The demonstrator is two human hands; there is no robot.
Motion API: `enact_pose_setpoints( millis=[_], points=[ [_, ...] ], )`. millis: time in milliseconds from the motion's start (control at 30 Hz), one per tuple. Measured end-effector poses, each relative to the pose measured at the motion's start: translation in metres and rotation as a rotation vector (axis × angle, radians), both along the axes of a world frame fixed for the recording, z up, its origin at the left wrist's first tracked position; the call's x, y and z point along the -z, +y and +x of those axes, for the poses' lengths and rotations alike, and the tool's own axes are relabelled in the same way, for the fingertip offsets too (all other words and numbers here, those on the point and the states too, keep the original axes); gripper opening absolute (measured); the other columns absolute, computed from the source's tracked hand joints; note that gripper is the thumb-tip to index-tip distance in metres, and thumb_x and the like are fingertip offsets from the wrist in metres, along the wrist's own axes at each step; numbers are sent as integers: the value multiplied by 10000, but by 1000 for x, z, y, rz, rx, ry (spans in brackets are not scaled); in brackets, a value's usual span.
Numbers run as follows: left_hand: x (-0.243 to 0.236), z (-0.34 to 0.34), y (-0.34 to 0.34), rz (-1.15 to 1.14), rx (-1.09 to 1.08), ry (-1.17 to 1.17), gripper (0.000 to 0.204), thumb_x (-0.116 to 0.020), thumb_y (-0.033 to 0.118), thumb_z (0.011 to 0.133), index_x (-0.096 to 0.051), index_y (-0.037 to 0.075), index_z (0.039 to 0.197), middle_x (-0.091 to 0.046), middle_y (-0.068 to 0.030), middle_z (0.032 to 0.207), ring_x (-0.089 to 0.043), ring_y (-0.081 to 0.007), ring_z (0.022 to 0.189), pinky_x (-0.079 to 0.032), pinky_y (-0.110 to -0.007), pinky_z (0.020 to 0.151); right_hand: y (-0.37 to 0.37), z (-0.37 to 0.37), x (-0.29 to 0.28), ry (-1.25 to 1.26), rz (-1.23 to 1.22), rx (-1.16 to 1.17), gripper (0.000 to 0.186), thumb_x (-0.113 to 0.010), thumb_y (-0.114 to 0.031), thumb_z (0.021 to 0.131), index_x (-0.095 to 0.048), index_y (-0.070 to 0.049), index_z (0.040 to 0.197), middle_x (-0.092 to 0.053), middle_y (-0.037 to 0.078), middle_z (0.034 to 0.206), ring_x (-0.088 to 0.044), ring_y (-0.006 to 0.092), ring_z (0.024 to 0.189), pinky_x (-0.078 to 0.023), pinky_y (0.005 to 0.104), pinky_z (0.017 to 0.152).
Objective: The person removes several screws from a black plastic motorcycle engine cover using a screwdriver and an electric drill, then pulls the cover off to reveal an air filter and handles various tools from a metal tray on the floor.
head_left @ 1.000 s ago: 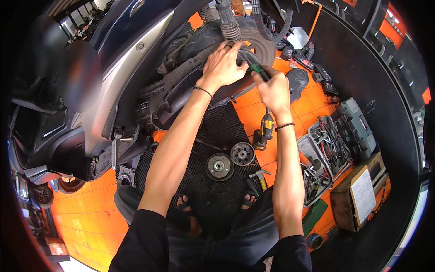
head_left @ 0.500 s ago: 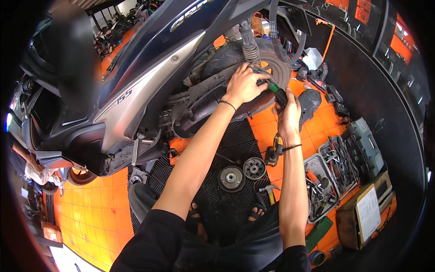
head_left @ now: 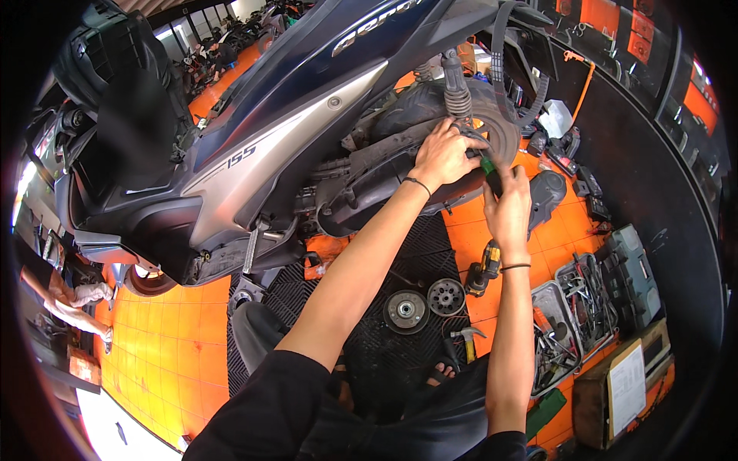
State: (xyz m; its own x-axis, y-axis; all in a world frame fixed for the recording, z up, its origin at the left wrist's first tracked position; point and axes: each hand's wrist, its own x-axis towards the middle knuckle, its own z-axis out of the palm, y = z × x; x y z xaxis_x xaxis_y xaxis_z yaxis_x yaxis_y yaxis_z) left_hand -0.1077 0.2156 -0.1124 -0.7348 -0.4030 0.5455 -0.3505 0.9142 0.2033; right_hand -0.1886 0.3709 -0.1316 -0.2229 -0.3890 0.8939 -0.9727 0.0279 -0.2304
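A screwdriver-like tool with a green and black handle (head_left: 492, 177) is gripped by my right hand (head_left: 507, 211), its fingers wrapped round the lower part. My left hand (head_left: 446, 156) is closed at the other end of the tool, by the foot of the shock absorber (head_left: 457, 96). What its fingers pinch is hidden. Both hands are at the rear of a dark blue and silver scooter (head_left: 284, 123), beside its rear wheel (head_left: 503, 127). Below my left hand lies the long black engine casing (head_left: 369, 196). A ribbed belt (head_left: 498, 65) hangs above the wheel.
On the black mat lie two round metal parts (head_left: 406, 311) and a hammer (head_left: 467, 335). A yellow and black cordless drill (head_left: 483, 269) stands near my right forearm. Farther right are metal trays of tools (head_left: 555, 338), a grey case (head_left: 630, 269) and a clipboard (head_left: 626, 384).
The whole view has shifted, so the scene sits a little farther right and lower. My right hand's fingers have moved up round the handle. At the far left, another person's leg has moved.
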Motion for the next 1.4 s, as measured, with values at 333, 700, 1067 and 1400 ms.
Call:
enact_pose_setpoints(
  millis=[333, 700, 1067, 1400],
  points=[
    [3, 2, -4, -6, -29, 33, 367, -718, 458, 804, -750, 331, 1146, -616, -221, 1292, -416, -381, 1364, -253, -426, 1213, 9, -11, 2, -1371, 151, -508, 291, -557, -252, 1009, -661, -14, 1140, -623, 61, 774, -430, 89, 472, -393, 268, 435],
    [2, -2, -6, -16, -38, 25, 356, -720, 429, 818, -739, 339, 1162, -690, -231, 1137, -473, -381, 1345, -340, -437, 1162, 4, -6, 2, -748, -50, -118, 532, -654, -358, 948, -541, 35, 1289, -650, 176, 955, -638, 247, 758, -526, 387, 708],
    [-12, -3, 9, 64, -121, 11, 689, -801, 423, 745, -603, 187, 1361, -565, -217, 1383, -463, -381, 1356, -421, -447, 1100, 4, -9, 15, -475, 9, -198, 335, -656, -29, 877, -657, -14, 1212, -602, 134, 775, -621, 283, 615, -526, 389, 635],
    [-1, -3, 5, -65, -109, 66, 400, -748, 394, 781, -753, 242, 1151, -600, -211, 1330, -527, -342, 1282, -309, -402, 1188, 14, -6, -2, -1305, -5, -485, 400, -618, -271, 977, -560, 61, 1192, -663, 162, 843, -593, 176, 625, -512, 341, 601]
  ],
)
